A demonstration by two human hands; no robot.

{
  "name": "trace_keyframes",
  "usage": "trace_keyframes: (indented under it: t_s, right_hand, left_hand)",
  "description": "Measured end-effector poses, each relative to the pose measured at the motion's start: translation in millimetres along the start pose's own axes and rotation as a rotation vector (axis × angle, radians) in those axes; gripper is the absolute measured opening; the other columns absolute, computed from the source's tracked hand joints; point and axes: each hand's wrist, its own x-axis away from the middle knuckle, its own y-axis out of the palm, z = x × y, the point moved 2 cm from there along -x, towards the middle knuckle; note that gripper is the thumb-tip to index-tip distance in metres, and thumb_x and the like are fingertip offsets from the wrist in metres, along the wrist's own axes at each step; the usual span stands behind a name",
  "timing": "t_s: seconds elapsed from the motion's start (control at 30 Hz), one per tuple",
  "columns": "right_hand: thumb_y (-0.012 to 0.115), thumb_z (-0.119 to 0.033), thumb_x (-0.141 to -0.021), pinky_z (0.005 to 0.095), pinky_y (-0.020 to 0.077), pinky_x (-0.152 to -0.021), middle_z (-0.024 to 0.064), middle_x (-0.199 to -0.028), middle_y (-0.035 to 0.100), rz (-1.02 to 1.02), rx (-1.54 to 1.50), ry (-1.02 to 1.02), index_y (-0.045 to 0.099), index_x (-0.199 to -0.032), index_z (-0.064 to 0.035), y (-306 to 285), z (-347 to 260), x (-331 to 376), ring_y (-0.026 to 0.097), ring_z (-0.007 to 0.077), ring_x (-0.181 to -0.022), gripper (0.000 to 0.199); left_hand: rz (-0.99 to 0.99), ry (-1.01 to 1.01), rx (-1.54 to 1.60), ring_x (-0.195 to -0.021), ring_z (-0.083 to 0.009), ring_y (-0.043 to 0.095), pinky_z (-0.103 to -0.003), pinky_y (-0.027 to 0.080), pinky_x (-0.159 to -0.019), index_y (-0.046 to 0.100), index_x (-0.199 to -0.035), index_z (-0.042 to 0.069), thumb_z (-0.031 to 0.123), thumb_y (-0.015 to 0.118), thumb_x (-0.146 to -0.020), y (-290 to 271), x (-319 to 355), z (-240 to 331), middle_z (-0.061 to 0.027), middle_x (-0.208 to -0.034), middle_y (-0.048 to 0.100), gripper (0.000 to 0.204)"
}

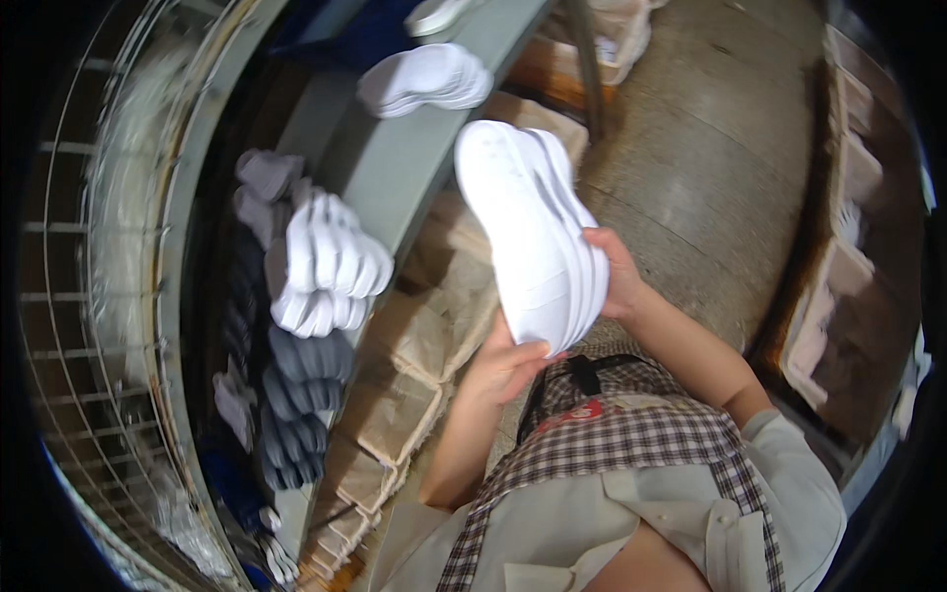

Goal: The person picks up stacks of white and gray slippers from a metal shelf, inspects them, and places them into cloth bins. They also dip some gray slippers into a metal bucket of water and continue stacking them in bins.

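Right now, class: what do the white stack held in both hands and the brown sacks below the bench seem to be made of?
The white stack, held between the left hand and right hand: probably foam or soft rubber insole-shaped sheets, with a matte, smooth face and thin layered edges. The brown sacks: apparently woven fabric or heavy paper, dull and creased; the blur leaves it open.

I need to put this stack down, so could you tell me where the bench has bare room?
The grey bench is bare between the far white stack and the white piles nearer you. The grey piles crowd the near end.
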Motion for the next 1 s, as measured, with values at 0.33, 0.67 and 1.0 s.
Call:
trace_keyframes:
  t_s: [0.33,0.67,1.0]
  right_hand:
    - [0.057,-0.02,-0.076,0.0344,0.0356,-0.099,0.0143,-0.132,0.039,0.044,0.291,-0.328,0.019,-0.14,-0.0042,54.5,-9.7,64.0,0.041,0.0224,-0.12,0.076]
    - [0.064,-0.02,-0.075,0.0333,0.0328,-0.1,0.0142,-0.134,0.038,0.044,0.472,-0.369,0.019,-0.141,-0.0004,75.4,-30.5,100.0,0.039,0.0211,-0.122,0.083]
    - [0.053,-0.025,-0.085,0.0346,0.0385,-0.095,0.0088,-0.119,0.052,0.203,0.316,-0.314,0.037,-0.13,-0.0036,65.6,-25.2,87.9,0.051,0.0175,-0.108,0.052]
  left_hand:
    - [0.026,0.44,-0.128,-0.123,-0.0266,0.038,-0.042,0.032,-0.102,0.021,-0.138,0.003,0.029,0.042,-0.095,29.1,-58.7,31.0,-0.014,-0.136,0.035,0.055]
    - [-0.222,0.46,-0.018,-0.124,-0.0263,0.038,-0.042,0.031,-0.104,0.023,-0.139,0.005,0.022,0.04,-0.096,55.8,-62.5,20.9,-0.0111,-0.137,0.036,0.049]
    - [-0.047,0.141,0.141,-0.111,-0.0299,0.052,-0.043,0.044,-0.094,0.038,-0.128,-0.004,0.029,0.032,-0.098,47.4,-71.8,11.9,-0.0184,-0.125,0.049,0.046]
